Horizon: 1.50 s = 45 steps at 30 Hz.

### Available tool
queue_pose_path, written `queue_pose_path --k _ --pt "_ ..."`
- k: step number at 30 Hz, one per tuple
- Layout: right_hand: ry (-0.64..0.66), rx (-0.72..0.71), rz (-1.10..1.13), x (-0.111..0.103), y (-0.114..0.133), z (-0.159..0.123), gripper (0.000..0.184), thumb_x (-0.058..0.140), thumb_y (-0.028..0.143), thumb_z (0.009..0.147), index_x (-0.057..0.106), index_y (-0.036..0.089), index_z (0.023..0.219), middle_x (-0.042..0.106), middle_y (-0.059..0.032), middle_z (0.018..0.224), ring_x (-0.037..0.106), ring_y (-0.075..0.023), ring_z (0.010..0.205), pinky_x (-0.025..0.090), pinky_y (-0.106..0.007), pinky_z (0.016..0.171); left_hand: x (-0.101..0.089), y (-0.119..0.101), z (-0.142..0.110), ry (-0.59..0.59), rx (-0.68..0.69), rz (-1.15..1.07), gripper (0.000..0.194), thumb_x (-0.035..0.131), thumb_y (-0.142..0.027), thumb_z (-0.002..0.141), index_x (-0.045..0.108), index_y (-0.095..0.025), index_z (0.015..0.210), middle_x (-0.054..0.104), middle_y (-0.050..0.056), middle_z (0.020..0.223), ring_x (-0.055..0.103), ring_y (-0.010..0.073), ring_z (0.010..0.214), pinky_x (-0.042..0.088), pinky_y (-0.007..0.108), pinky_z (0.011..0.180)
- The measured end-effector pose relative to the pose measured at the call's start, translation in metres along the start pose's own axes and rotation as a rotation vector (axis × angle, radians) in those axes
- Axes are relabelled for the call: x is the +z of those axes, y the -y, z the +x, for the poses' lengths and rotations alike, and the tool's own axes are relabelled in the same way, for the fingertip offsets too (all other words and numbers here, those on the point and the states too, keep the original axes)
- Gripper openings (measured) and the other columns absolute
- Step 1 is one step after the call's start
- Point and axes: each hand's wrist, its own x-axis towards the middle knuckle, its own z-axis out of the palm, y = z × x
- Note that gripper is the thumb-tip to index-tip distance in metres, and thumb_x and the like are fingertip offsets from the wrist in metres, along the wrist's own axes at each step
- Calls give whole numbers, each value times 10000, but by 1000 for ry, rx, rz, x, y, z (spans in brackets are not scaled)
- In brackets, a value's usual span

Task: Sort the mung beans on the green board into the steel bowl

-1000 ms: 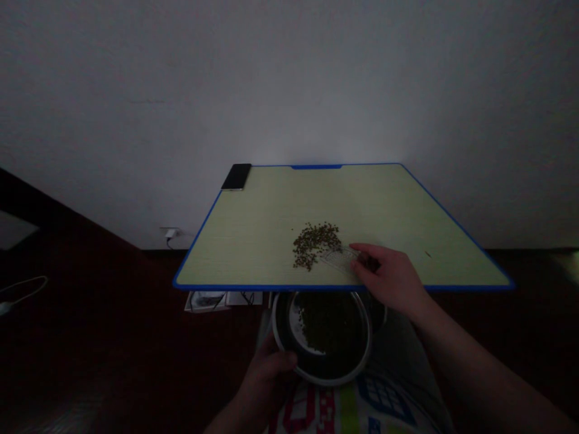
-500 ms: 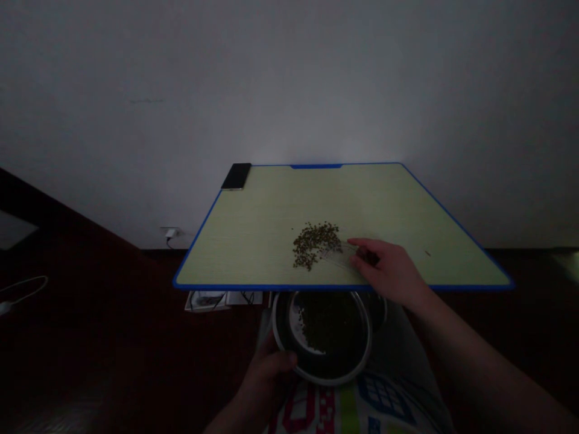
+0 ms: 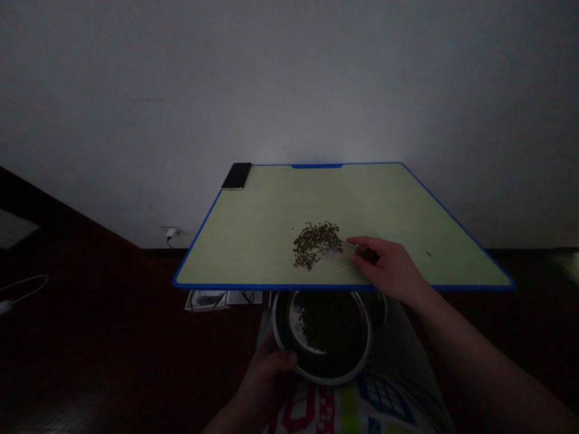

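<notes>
A clear plastic protractor-like tool (image 3: 335,257) is lying against the right side of scattered brownish seeds (image 3: 310,242) on a blue-edged table (image 3: 384,199); the right hand (image 3: 384,268) is pinching it between thumb and fingers. Below the near edge, the left hand (image 3: 274,367) is gripping the rim of a round bowl (image 3: 325,367) holding dark grains.

Brown grains (image 3: 312,237), pale yellow-green tabletop (image 3: 253,235) edged blue, black phone (image 3: 237,176)
</notes>
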Motion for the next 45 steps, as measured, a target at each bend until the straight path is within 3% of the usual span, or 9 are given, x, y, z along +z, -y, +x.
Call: queue_pose_path --k 9,23,36,45 --pt "73 -25 76 -5 0 1 354 567 291 820 717 167 1115 617 -3 650 537 -147 562 410 -277 553 3 -1 -1 -31 6 -30 733 710 -82 583 613 -202 1300 794 96 1028 708 318 1019 549 400 883" --pt "58 -55 23 0 2 3 343 577 278 834 716 169 1128 626 3 659 538 -135 566 412 -268 573 2 -1 -1 -15 9 -22 751 700 -80 595 585 -202 1327 795 93 1011 719 318 986 584 400 820" --pt "141 -90 61 2 4 8 366 586 237 830 709 166 1167 627 -6 684 531 -137 602 407 -277 595 3 -3 -2 -7 -7 0 761 708 -90 602 579 -215 1341 787 93 1041 728 300 957 593 365 782" --pt "151 -86 67 2 8 5 373 581 213 821 709 160 1168 620 -6 671 534 -140 602 414 -276 595 -3 2 1 20 16 -33 722 716 -86 597 613 -209 1301 798 92 1017 718 311 995 565 395 861"
